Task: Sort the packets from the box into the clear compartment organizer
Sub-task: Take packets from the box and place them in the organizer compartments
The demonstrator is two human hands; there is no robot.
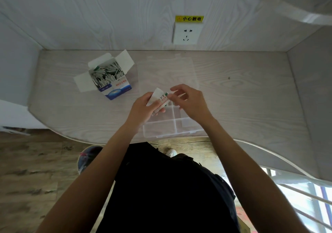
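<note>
- Two bare hands meet above the near part of the pale wood-grain desk, over the clear plastic compartment organizer.
- Left hand: its grip is clamped on a small stack of white paper packets with red and green print, fingers curled under them and thumb on top.
- Right hand: its grip is pinched together on the far end of the same packets, at the green-marked corner, with the other fingers loosely arched above.
- The packets are held in the air, tilted, just above the organizer's far-left compartments and not yet in any of them.
- The organizer sits at the desk's near edge; its transparent lid lies open flat toward the wall.
- Well to the left stands the white and blue cardboard box, flaps open and full of more packets standing on edge.
- On the wall behind, a white power socket sits under a yellow warning label.
</note>
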